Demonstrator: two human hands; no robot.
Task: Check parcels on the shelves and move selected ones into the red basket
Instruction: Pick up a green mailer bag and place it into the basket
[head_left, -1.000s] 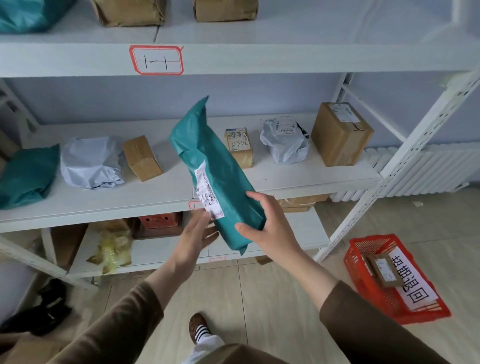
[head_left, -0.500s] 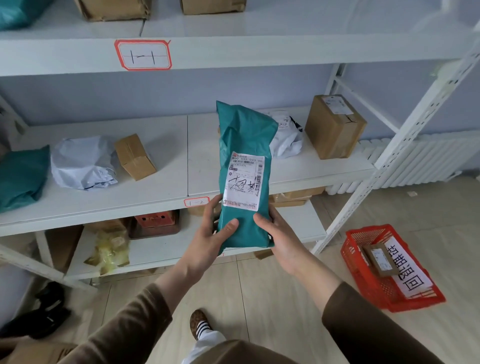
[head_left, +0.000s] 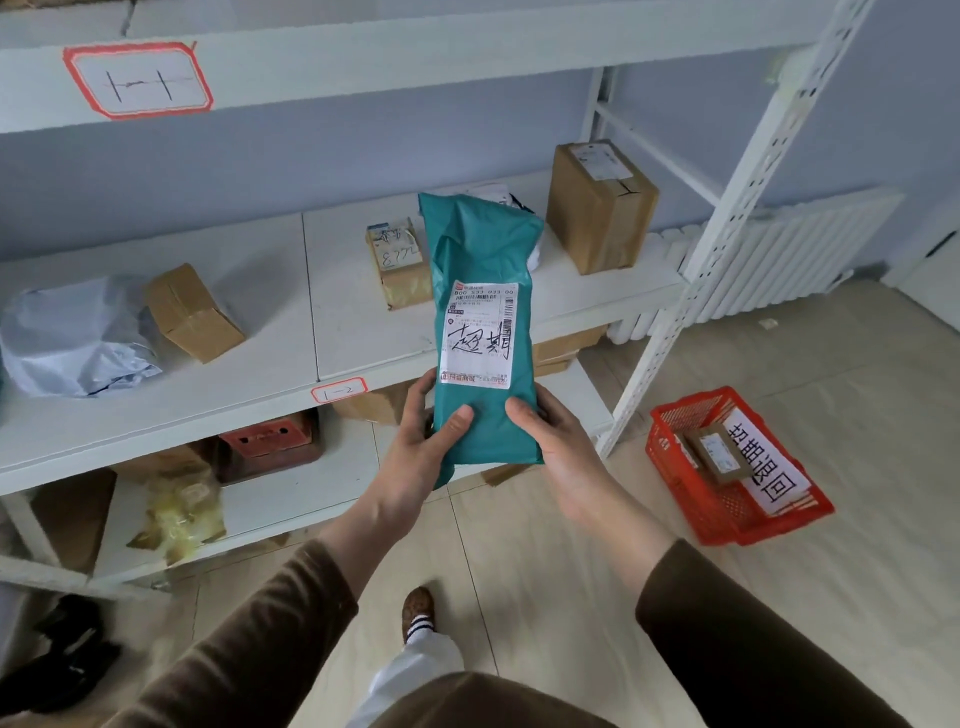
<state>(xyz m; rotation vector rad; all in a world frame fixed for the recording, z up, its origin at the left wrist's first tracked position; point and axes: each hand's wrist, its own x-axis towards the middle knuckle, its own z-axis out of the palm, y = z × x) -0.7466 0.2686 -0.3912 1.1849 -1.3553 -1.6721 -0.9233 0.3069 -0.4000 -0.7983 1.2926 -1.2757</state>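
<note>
I hold a teal plastic parcel (head_left: 485, 260) upright in front of the middle shelf (head_left: 270, 384), its white label with handwriting facing me. My left hand (head_left: 415, 447) grips its lower left edge and my right hand (head_left: 556, 447) grips its lower right edge. The red basket (head_left: 670, 441) stands on the floor at the right, holding a small brown box (head_left: 719, 454) and a white sign. On the shelf lie a small labelled box (head_left: 400, 265), a large brown box (head_left: 600, 208), a tilted brown box (head_left: 192, 312) and a grey bag (head_left: 72, 338).
A white shelf upright (head_left: 691, 291) slants between the shelf and the basket. A white radiator (head_left: 779, 260) lines the wall behind. The bottom shelf holds a dark red crate (head_left: 270, 447), a yellow bag (head_left: 179, 514) and brown boxes. My shoe (head_left: 418, 608) is on the tiled floor.
The teal parcel went from tilted with its label sideways to upright with the label facing me. My left hand closed on its lower edge, and the view shifted slightly right.
</note>
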